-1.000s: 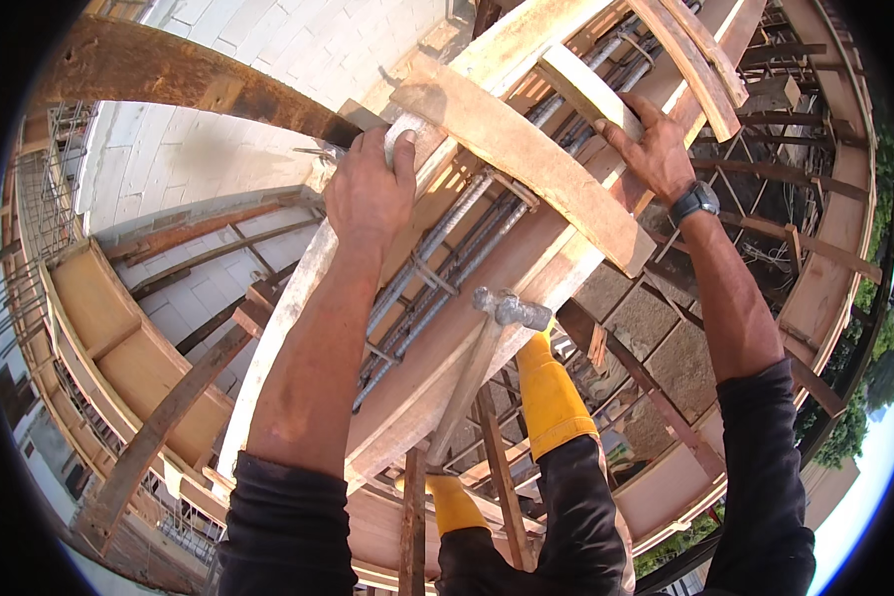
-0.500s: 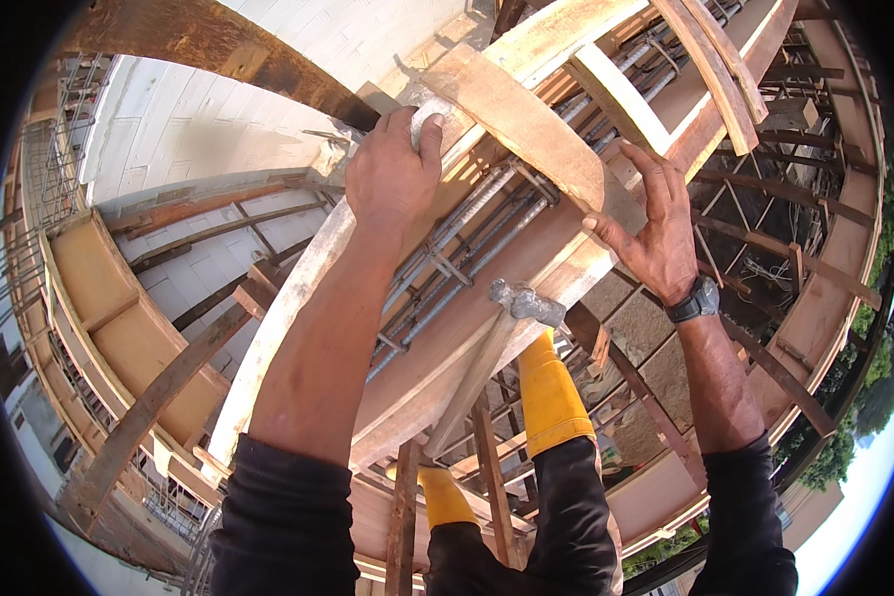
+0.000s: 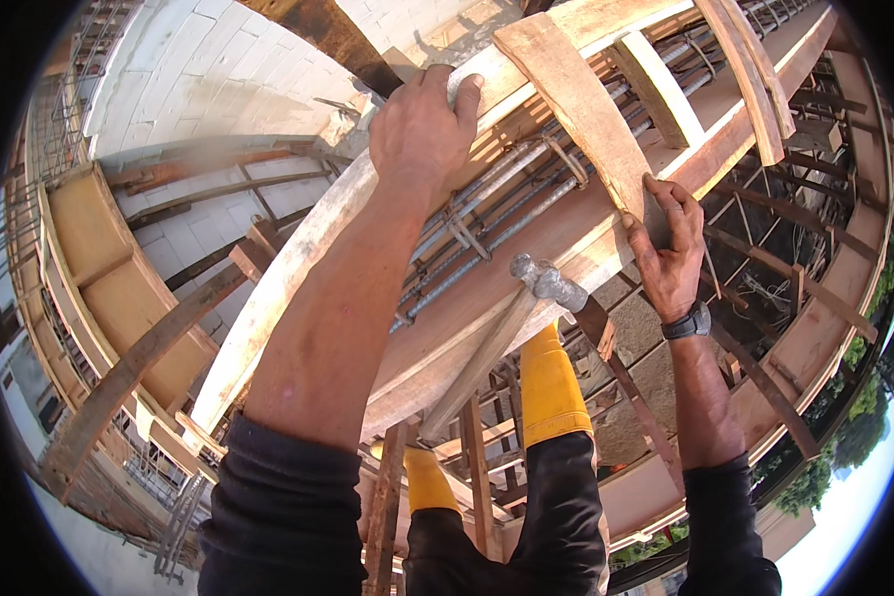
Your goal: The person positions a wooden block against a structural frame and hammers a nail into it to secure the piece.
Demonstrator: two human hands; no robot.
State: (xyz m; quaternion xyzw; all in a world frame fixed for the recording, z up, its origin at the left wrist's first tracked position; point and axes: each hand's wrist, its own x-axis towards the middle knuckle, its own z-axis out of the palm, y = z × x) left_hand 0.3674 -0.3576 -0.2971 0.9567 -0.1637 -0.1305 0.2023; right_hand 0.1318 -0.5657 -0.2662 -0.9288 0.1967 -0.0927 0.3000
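Observation:
My left hand (image 3: 422, 124) is closed over the top edge of the far formwork board (image 3: 303, 248), its fingertips hidden behind the wood. A short wooden plank (image 3: 576, 94) lies across the two sides of the form. At the plank's near end, my right hand (image 3: 673, 248) grips it with thumb and forefinger at its edges. Against the near formwork board (image 3: 566, 258) rests a hammer (image 3: 551, 283), its metal head uppermost and its wooden handle slanting down to the left. Neither hand touches it.
Steel rebar (image 3: 497, 219) with stirrups runs inside the form. Other wooden crosspieces (image 3: 745, 79) span it at upper right. My yellow boots (image 3: 551, 387) stand below among timber props (image 3: 477, 467). A white block wall (image 3: 204, 84) rises at upper left; a curved formwork panel (image 3: 94, 238) lies left.
The plank has turned steeper, its near end now further right. My right hand has closed on that end. My left hand remains on the far board as the view shifts.

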